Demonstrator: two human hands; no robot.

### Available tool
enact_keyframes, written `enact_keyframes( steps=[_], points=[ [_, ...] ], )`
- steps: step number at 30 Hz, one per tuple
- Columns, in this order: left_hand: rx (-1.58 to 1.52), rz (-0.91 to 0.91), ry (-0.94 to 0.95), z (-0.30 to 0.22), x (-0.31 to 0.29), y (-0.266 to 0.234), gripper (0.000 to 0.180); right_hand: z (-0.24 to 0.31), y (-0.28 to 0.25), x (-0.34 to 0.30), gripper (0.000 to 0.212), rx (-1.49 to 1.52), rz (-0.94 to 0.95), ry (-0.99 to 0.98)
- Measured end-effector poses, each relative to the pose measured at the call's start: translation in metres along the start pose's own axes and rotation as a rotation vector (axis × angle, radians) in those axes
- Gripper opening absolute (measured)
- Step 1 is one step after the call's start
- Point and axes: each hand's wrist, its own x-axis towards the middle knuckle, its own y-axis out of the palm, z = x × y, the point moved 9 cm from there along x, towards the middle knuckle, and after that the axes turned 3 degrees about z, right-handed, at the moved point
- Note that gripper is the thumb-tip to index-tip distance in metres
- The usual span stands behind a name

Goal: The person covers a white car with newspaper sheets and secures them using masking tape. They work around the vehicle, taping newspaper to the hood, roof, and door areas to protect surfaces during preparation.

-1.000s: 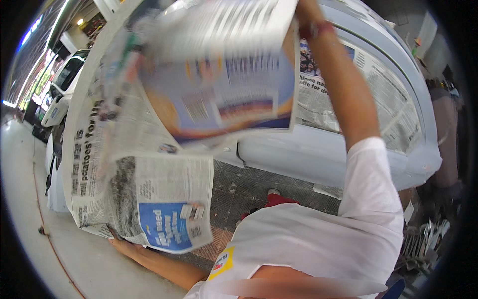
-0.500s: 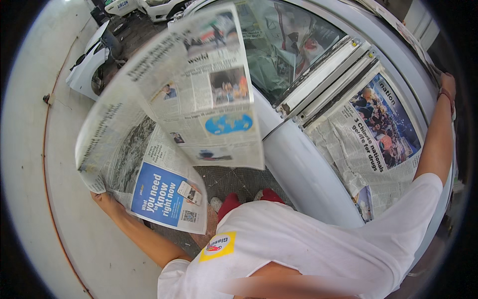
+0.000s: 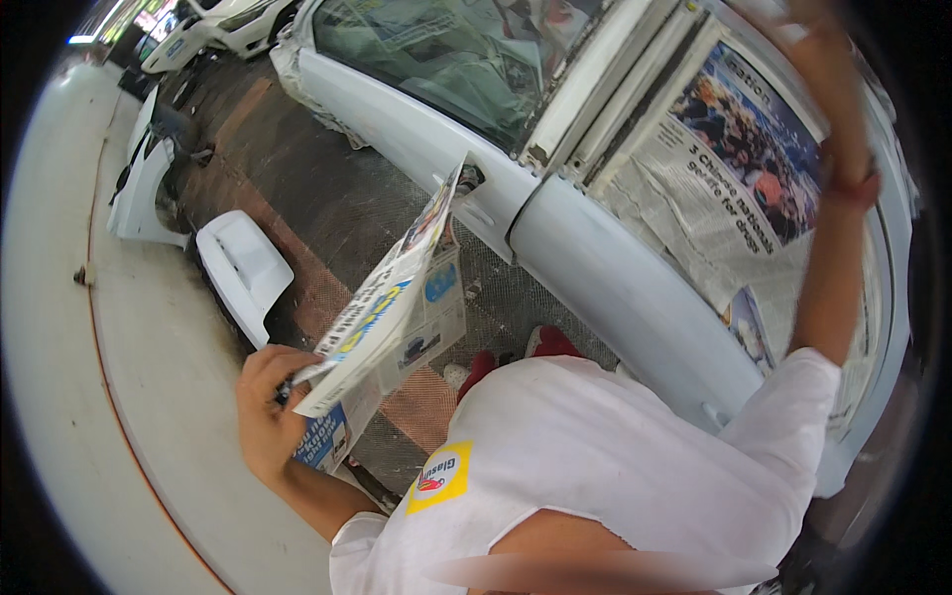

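My left hand [image 3: 268, 407] is closed on the edge of a newspaper [image 3: 382, 302], low at the left. The sheets stand folded and nearly edge-on, reaching toward the door handle of a pale silver car [image 3: 585, 268]. Up at the right, my right hand [image 3: 818, 64] is raised by the car's roof edge, past a papered window. Motion smears its fingers, so what they hold, if anything, does not show. Creased newspaper [image 3: 739, 149] covers that rear window, below my right forearm. Through the bare front window [image 3: 446, 59], more paper shows, inside or reflected.
Along the left runs a pale wall [image 3: 50, 327] with an orange hose or cord [image 3: 114, 421]. A white car panel [image 3: 243, 263] leans near it, with another white body part [image 3: 144, 183] behind. Farther back stands a white vehicle [image 3: 233, 30]. The dark floor [image 3: 317, 188] has reddish strips.
The newspaper, spread wide before, is now folded together and lower. My left hand has come inward and up; my right hand has risen along the roof edge. The view has shifted.
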Motion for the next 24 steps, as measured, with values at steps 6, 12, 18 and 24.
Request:
enact_keyframes(
  steps=[6,12,18,24],
  points=[
    [0.054,0.416,0.367,-0.060,0.008,0.004,0.034,0.257,0.143,-0.088,0.082,0.795,0.644,-0.050],
    [-0.187,0.476,0.459,-0.046,0.045,0.008,0.067,0.296,0.194,-0.216,0.029,1.256,0.700,0.504],
    [-0.040,0.133,0.491,-0.040,0.170,0.095,0.060,0.312,0.242,-0.403,0.034,0.820,1.159,0.646],
    [-0.093,-0.327,0.600,-0.130,0.271,0.210,0.097,0.316,0.236,-0.497,0.038,0.884,1.136,0.963]
  ],
)
